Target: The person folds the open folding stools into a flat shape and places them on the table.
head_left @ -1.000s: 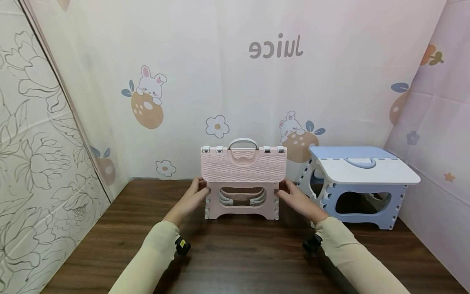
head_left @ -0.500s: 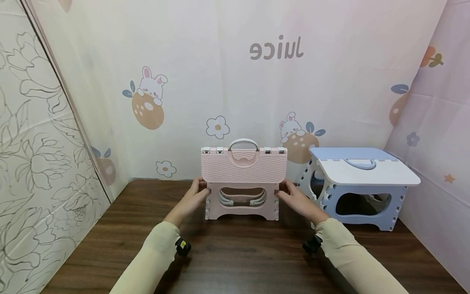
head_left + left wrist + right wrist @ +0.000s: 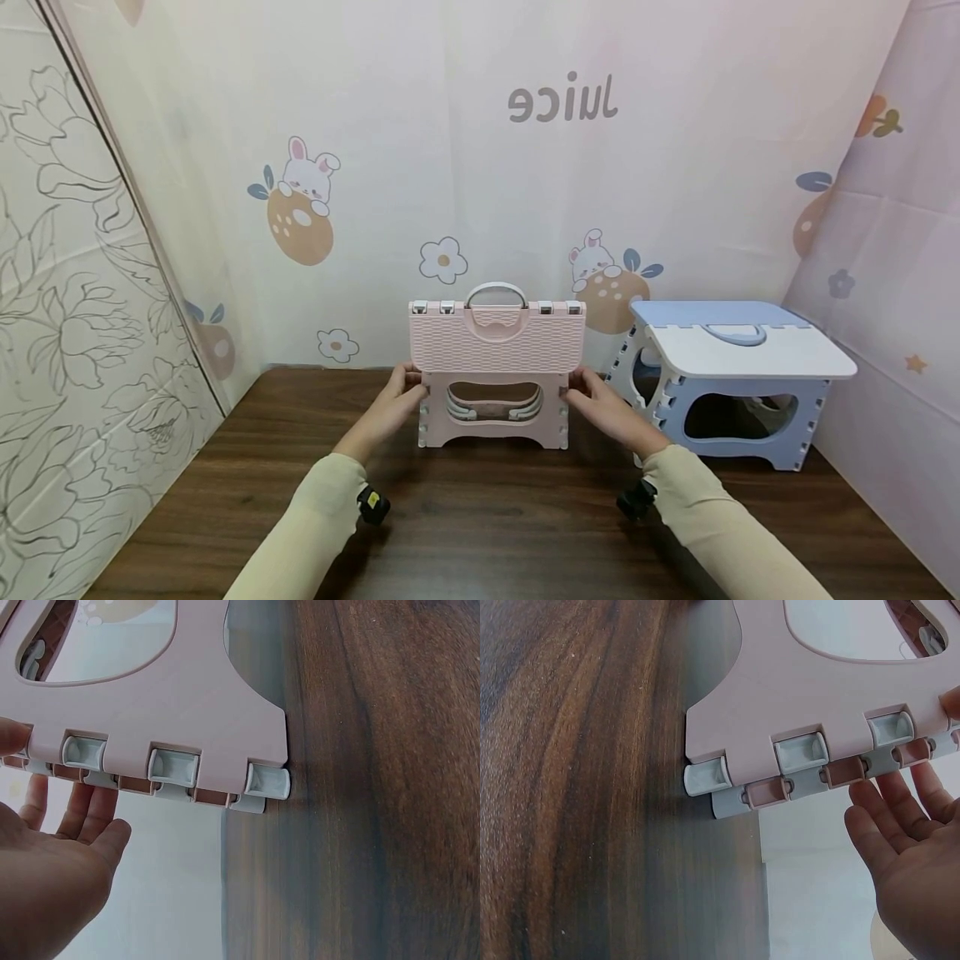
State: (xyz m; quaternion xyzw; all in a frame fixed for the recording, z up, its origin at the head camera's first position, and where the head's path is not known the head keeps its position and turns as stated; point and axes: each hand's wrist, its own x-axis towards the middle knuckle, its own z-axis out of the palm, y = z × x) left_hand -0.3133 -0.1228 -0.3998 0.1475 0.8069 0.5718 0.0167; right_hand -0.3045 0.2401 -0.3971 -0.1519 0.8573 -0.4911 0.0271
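A pink folding stool [image 3: 497,342] stands upright on the table in the head view, its seat folded down over the front and a white carry handle [image 3: 497,288] on top. My left hand [image 3: 393,404] grips its left side edge, thumb in front and fingers behind. On the opposite edge my right hand [image 3: 606,406] holds it the same way. Both wrist views show the pink leg panel, its grey-white hinge pieces [image 3: 174,766] and the foot on the wood. In the right wrist view, several fingers [image 3: 900,802] lie behind the hinged edge.
To the right stands an unfolded blue and white stool [image 3: 750,350], close to my right forearm. The dark wooden table [image 3: 487,517] runs up to a patterned curtain [image 3: 390,167] behind, with more curtain at both sides. Each wrist carries a small black camera [image 3: 372,504].
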